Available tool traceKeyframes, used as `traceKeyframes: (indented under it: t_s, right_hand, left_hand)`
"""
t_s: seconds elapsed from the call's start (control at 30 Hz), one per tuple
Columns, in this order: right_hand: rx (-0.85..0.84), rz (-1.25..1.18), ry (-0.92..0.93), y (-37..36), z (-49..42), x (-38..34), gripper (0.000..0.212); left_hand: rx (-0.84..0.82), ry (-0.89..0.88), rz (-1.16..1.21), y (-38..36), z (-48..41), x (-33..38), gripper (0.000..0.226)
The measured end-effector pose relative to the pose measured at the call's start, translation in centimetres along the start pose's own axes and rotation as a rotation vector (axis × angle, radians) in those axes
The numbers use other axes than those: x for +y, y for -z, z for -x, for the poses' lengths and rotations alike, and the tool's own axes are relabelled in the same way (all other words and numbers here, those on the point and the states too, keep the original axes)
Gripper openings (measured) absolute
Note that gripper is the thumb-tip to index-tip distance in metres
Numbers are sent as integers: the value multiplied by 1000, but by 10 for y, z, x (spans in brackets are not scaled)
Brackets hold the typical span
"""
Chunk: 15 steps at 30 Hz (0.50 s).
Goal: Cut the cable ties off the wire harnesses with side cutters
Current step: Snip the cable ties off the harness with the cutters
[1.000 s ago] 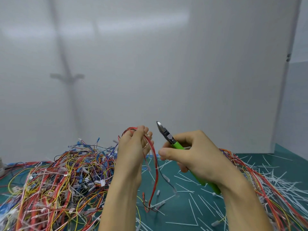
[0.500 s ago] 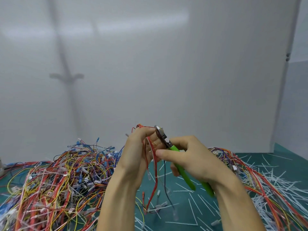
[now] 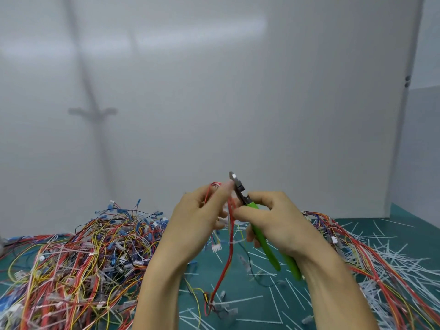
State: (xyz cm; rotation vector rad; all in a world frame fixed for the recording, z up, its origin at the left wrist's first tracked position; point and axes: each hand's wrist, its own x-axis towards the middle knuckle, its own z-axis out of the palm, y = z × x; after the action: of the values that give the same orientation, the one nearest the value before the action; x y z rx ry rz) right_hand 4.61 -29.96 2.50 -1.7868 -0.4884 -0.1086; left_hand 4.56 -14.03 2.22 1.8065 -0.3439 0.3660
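Hands raised over the worktop [image 3: 257,308] middle, your left hand [image 3: 197,217] pinching the red harness [image 3: 225,265], right hand [image 3: 278,222] wrapped round the green side cutters [image 3: 267,248], tips up.

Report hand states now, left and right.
Left hand: closed, holding a red wire harness up off the table.
Right hand: closed, gripping the green-handled side cutters.
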Motion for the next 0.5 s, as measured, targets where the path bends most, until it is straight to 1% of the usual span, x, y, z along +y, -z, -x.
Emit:
traceKeyframes:
  t_s: [0.03, 0.1, 0.17, 0.23, 0.27, 0.37, 0.4, 0.5]
  right_hand:
    - [23, -16, 9, 2, 0, 0, 7]
    - [30, -39, 15, 4, 1, 1, 15]
    - [16, -57, 18, 3, 2, 2, 9]
    - [29, -70, 27, 1, 1, 2, 5]
    - [44, -75, 34, 0, 0, 3, 6]
    - [101, -66, 50, -4, -3, 3, 10]
    - [117, -62, 55, -4, -4, 4, 11]
    - [143, -69, 68, -3, -4, 6, 11]
  left_hand:
    - [-42, -12, -23, 1, 1, -1, 53]
    - [-119, -18, -14, 4, 3, -1, 43]
    - [-206, -2, 56, 10, 5, -4, 40]
    - [-283, -10, 96, 15, 7, -6, 47]
    - [-286, -26, 77, 15, 8, -7, 50]
    - [-167, -34, -92, 15, 9, -5, 55]
    - [-171, -47, -99, 14, 8, -4, 52]
    - [-253, -39, 43, 10, 9, 0, 44]
